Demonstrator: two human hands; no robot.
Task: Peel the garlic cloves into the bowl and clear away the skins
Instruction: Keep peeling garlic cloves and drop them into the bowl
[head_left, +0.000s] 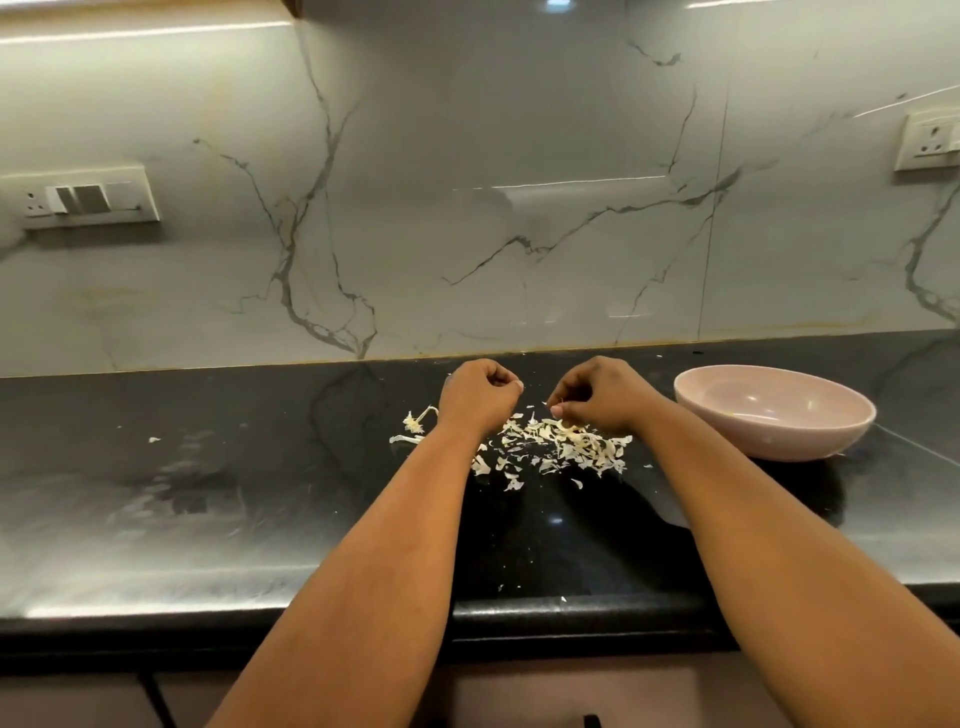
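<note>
Skins (563, 444) lie heaped on the counter (208, 493) beside the bowl (774, 413), both hands, left hand (478, 397) and right hand (597, 397), curled above them pinching something too small to tell, so peeling should stay over that heap.

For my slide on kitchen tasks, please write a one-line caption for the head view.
Two hands, left and right, work over garlic skins on a black counter beside a pink bowl.
</note>
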